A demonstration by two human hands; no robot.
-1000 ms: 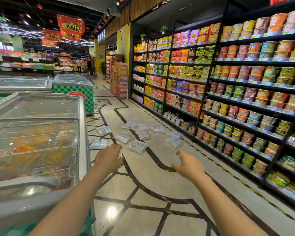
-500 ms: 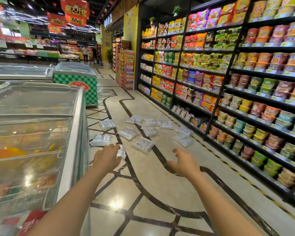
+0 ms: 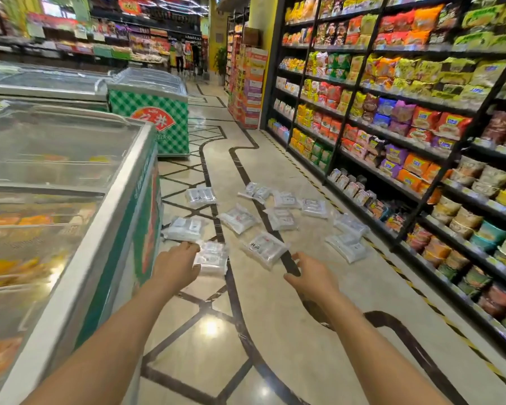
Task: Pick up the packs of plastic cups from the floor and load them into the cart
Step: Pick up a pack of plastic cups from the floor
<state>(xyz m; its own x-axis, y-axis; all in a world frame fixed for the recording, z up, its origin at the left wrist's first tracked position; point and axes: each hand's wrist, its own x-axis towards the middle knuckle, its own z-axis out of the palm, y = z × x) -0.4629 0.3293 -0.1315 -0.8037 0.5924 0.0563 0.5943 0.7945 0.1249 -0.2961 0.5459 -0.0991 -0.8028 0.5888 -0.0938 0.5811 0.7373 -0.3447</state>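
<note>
Closer now, you have walked up to the packs (image 3: 263, 226), which lie scattered on the floor (image 3: 275, 331) between freezer (image 3: 70, 200) and shelves (image 3: 406, 127). Your left hand (image 3: 174, 266) and right hand (image 3: 311, 276) reach out, fingers loose and holding nothing. Judge the packs light, soft and slippery in their film; pinch the nearest pack (image 3: 212, 258) across its middle. No cart shows.

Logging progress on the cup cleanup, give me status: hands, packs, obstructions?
Left hand and right hand open, holding nothing. Packs of plastic cups all on the floor ahead. No cart in view. Freezer chest close on the left.
</note>
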